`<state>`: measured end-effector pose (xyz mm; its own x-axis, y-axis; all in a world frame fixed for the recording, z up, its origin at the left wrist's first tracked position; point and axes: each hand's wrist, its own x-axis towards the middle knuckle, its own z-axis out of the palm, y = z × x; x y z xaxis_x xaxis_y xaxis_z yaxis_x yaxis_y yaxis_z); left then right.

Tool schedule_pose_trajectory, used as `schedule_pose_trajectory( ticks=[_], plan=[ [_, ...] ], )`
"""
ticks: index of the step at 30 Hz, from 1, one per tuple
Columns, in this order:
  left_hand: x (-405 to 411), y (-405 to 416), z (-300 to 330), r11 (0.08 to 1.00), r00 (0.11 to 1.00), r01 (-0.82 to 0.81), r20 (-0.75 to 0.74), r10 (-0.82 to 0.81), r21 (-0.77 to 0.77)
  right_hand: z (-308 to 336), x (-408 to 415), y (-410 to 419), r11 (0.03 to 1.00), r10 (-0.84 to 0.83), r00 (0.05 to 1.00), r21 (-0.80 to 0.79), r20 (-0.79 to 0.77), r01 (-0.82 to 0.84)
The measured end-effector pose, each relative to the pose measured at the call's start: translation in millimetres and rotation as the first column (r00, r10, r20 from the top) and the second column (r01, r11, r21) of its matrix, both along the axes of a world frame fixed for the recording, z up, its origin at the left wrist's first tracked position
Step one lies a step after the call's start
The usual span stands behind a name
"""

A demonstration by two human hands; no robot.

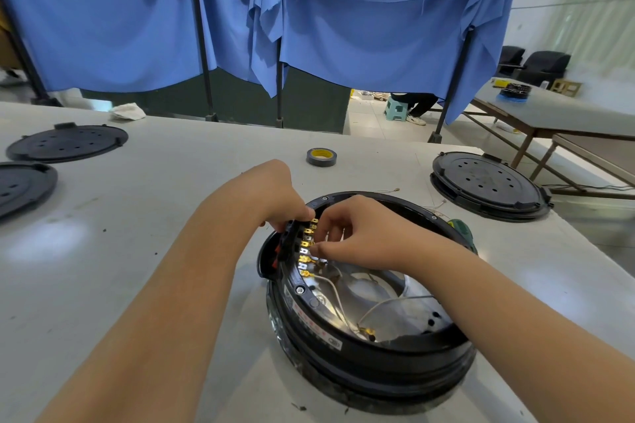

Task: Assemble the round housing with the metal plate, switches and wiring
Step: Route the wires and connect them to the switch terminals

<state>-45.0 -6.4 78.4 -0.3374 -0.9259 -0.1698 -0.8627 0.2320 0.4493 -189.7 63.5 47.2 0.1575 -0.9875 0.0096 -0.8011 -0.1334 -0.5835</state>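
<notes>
A round black housing (pixel 347 350) sits on the white table, open side up, with a shiny metal plate (pixel 378 288) inside. At its left rim is a black switch block (pixel 287 251) with red buttons and a row of brass terminals (pixel 305 247). White wires (pixel 338 295) run across the plate to a brass connector. My left hand (pixel 275 199) grips the top of the switch block from outside the rim. My right hand (pixel 354 233) reaches inside the housing and pinches a wire terminal at the brass row.
Black round covers lie at the far left (pixel 68 142), left edge (pixel 24 184) and right (pixel 488 184). A roll of tape (pixel 321 157) lies behind the housing. A green tool (pixel 464 230) sits behind my right wrist. Blue curtains (pixel 309 27) hang beyond the table.
</notes>
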Motion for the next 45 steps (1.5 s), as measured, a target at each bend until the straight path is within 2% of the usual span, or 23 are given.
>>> schedule_pose_trajectory(
  ticks=[6, 26, 45],
  plan=[
    [-0.6, -2.3, -1.7, 1.0, 0.999, -0.006, -0.045, 0.007, 0.023, 2.3, -1.5, 1.5, 0.999, -0.017, 0.998, -0.04, -0.063, 0.014],
    [-1.3, -7.4, -5.5, 0.999, 0.994, -0.018, -0.106, 0.021, 0.028, 0.1, 4.4, 0.4, 0.997, -0.061, 0.997, -0.052, -0.057, 0.058],
    [-3.8, -6.9, -5.4, 0.999, 0.995, -0.045, -0.092, 0.048, 0.03, -0.3, 10.5, -1.7, 0.992, -0.129, 0.991, -0.003, 0.045, 0.129]
  ],
)
